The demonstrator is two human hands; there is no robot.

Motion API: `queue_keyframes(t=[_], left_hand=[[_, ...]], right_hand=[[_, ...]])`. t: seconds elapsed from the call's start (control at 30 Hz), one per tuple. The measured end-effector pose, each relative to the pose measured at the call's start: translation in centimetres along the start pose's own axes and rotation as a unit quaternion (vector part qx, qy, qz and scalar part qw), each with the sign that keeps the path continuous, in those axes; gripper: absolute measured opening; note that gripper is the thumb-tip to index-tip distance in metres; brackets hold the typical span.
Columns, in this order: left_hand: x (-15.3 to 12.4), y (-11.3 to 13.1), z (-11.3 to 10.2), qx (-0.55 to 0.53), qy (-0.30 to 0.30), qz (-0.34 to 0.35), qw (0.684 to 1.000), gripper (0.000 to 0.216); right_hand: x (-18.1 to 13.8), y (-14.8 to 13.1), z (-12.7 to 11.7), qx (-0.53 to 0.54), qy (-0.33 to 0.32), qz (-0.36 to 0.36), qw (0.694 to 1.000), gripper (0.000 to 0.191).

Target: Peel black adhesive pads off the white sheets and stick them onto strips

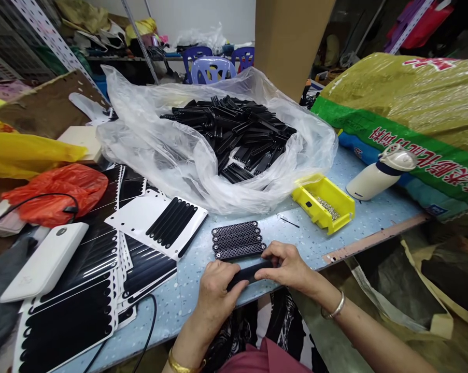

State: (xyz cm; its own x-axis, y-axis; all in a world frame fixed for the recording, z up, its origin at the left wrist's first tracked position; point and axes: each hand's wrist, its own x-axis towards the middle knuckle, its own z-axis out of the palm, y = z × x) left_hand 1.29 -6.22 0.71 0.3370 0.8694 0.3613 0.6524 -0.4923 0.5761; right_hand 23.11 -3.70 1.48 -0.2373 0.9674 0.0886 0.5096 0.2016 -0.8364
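Between my two hands is a flat black strip (250, 273), held level at the table's near edge. My left hand (217, 287) grips its left end, thumb along the top. At the other end, my right hand (286, 263) pinches it between thumb and fingers. Just beyond the strip, several black textured strips (238, 240) with a small ring at each end lie side by side. To their left, a white backing sheet (135, 215) carries a row of narrow black adhesive strips (171, 223).
An open plastic bag (140, 140) holds a heap of black plastic pieces (237, 124). A yellow bin (319, 204) with small metal parts and a white bottle (377, 176) stand at right. A white power bank (45, 261) lies on more sheets (66, 329) at left.
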Motion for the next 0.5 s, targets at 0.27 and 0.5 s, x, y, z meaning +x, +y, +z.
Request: queue_keyframes(t=[0.27, 0.5], left_hand=[[0.13, -0.2, -0.04, -0.025, -0.01, -0.004, 1.0, 0.014], [0.19, -0.41, 0.11, -0.039, -0.016, -0.006, 0.999, 0.013]], right_hand=[[0.14, 0.13, 0.0, -0.001, -0.011, 0.003, 1.0, 0.035], [0.24, 0.26, 0.23, 0.001, -0.01, 0.006, 1.0, 0.034]])
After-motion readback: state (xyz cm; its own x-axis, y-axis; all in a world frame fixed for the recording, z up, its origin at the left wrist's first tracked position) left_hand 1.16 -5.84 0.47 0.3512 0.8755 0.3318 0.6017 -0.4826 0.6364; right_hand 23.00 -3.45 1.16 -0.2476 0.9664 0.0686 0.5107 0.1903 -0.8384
